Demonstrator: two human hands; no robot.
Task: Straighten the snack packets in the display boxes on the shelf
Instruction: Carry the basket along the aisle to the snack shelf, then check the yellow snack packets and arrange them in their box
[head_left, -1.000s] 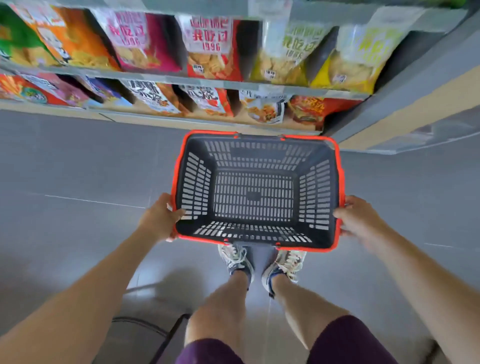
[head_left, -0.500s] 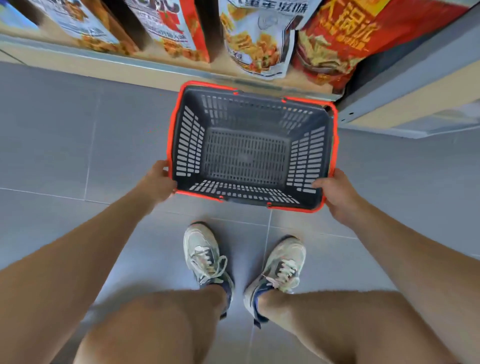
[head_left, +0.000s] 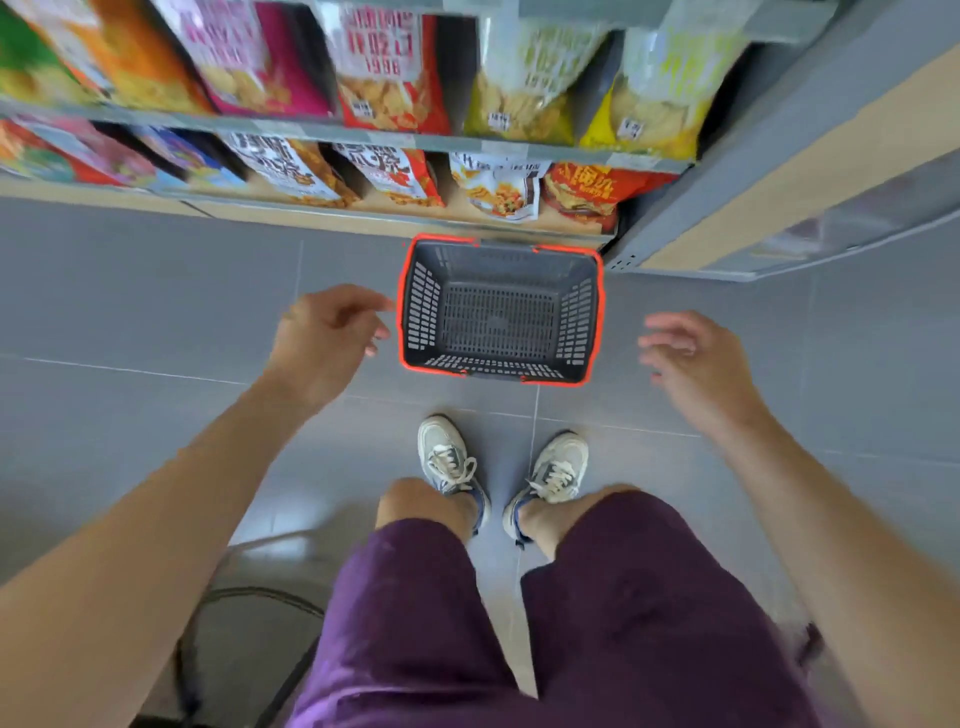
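Left hand (head_left: 327, 345), right hand (head_left: 693, 361) apparently slack, empty, beside basket (head_left: 422, 312); snack packets (head_left: 392, 73) beyond fingers (head_left: 667, 319)

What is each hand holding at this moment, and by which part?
Nothing is held. The left hand and right hand are both open, one on either side of the basket standing on the floor.

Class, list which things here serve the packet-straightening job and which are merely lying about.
Job: snack packets; shelf; left hand; right hand, both holding nothing.
Lying about: empty shopping basket on the floor; sneakers.
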